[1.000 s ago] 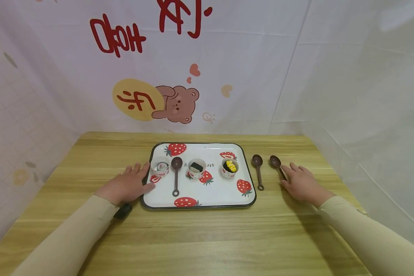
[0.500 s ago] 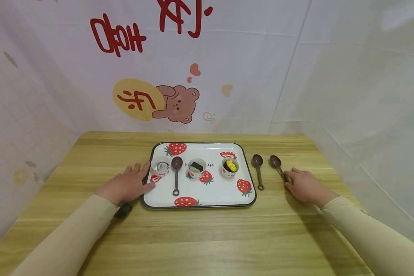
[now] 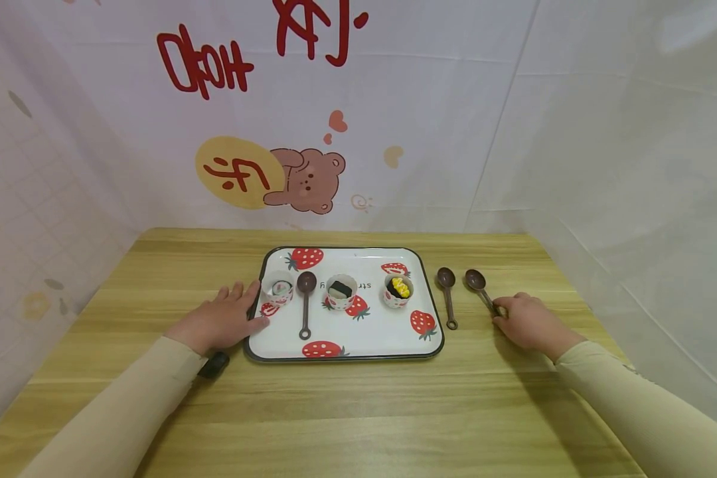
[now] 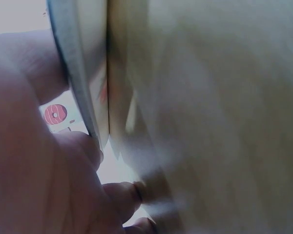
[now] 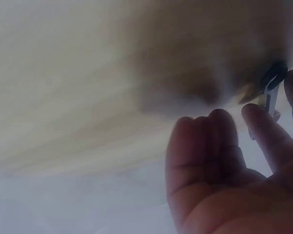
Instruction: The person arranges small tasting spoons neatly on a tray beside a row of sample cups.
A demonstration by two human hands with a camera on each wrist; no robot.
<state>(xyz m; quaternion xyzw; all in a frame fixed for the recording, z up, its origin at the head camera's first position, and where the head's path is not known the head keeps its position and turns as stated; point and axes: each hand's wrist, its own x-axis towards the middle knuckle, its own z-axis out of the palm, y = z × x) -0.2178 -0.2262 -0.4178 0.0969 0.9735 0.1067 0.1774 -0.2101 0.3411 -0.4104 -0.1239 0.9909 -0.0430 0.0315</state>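
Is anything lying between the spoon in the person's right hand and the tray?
Yes. A second spoon lies on the table between the held spoon and the tray. Nothing visible stands between the right hand and the held spoon: it pinches the handle.

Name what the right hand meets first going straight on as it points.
Beyond the spoon handle it pinches, the right hand would probably meet the neighbouring spoon beside the tray, if it stays low; height is unclear.
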